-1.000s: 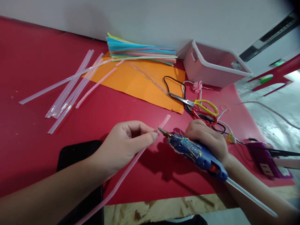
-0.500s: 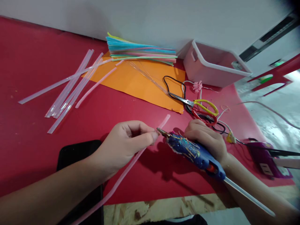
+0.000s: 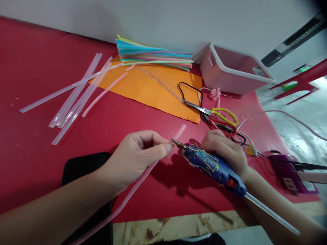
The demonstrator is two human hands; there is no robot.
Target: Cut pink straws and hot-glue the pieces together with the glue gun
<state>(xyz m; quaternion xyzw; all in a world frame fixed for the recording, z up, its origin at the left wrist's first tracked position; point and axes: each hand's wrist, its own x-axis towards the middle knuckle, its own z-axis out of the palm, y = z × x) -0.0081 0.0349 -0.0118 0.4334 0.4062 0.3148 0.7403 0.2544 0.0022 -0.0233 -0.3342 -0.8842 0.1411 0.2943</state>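
Note:
My left hand is closed in a pinch on a pink pipe cleaner, whose short end sticks out past the fingertips and whose long end trails down to the lower left. In my right hand is a blue hot glue gun, its body crusted with dried glue and bits of colour. A clear glue stick juts out of its back. The metal nozzle points left and sits right at my left fingertips; whether it touches the pipe cleaner I cannot tell.
Glue sticks lie crossed at left, near a black phone. Orange paper lies under a pipe-cleaner bundle. Scissors rest among cords. A pink bin stands behind; a purple power strip sits right.
Almost nothing differs. Both hands, the glue gun and the pipe cleaner hold nearly the same places; only the pipe cleaner's trailing end has shifted slightly left.

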